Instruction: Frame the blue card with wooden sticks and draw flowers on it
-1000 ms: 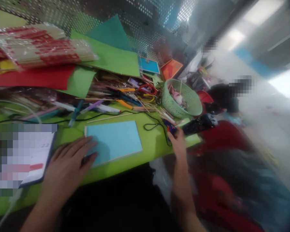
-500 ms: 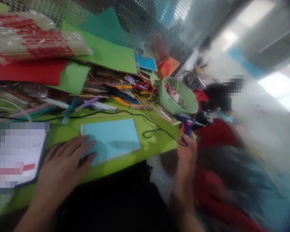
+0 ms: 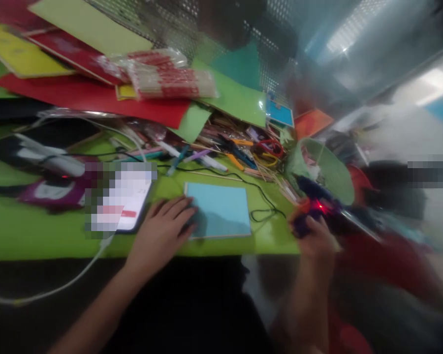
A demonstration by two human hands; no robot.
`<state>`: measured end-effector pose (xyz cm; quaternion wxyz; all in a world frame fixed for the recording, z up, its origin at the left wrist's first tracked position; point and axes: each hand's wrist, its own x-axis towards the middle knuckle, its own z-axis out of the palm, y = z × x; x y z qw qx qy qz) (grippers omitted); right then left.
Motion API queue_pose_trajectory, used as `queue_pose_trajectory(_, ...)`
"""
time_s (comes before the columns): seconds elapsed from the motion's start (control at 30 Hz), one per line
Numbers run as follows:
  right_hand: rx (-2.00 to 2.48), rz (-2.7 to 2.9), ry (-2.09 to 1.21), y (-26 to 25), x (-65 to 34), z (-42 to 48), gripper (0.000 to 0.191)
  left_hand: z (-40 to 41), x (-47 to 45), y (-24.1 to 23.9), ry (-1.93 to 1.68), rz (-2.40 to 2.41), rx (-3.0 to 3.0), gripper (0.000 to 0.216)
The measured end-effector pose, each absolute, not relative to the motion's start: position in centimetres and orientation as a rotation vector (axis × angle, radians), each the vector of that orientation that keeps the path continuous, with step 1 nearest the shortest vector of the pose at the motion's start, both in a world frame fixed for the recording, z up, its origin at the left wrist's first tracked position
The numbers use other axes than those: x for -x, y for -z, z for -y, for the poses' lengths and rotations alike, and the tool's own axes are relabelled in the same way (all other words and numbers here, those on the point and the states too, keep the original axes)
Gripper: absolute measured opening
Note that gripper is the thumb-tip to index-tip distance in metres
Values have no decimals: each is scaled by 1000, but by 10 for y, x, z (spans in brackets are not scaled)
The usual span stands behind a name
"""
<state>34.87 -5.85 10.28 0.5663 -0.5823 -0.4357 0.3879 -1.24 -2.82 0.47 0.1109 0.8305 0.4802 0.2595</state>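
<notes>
My left hand (image 3: 170,223) lies with its fingers stretched over the left edge of a light blue board (image 3: 221,209), which rests flat on the green table. A thin wooden strip runs along the board's border. At the right, beyond the table's edge, my right hand (image 3: 317,236) is wrapped round a dark blue glue gun (image 3: 312,191). A small red light glows on the gun, and its nozzle points right. Its black cord (image 3: 268,196) loops over the table beside the board. Motion blurs the gun and the right hand.
A lit phone (image 3: 133,216) with a white cable lies left of my left hand. Behind the board are pliers (image 3: 239,152), pens and sticks. A green basket (image 3: 339,172) stands near the gun. Coloured sheets (image 3: 151,112) and bagged sticks (image 3: 173,82) are piled at the back.
The view has swung left, so more of the table's left side shows. My right hand has brought the glue gun nearer and tilted its nozzle downward. The left hand stays on the board.
</notes>
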Motion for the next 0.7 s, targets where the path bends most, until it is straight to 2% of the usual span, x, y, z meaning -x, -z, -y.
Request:
queue_pose_trajectory(0.3, 1447, 1285, -1259, -99, -282, 8, 32, 31, 11, -9, -738, -1410, -2395, 30)
queue_pose_trajectory(0.43, 1501, 1377, -1261, -84, -255, -12, 33, 30, 12, -11, -731, -1365, -2416, 28)
queue_pose_trajectory(0.7, 1681, 1646, -1262, -76, -235, -30, 51, 30, 10, -13, -745, -1365, -2404, 23)
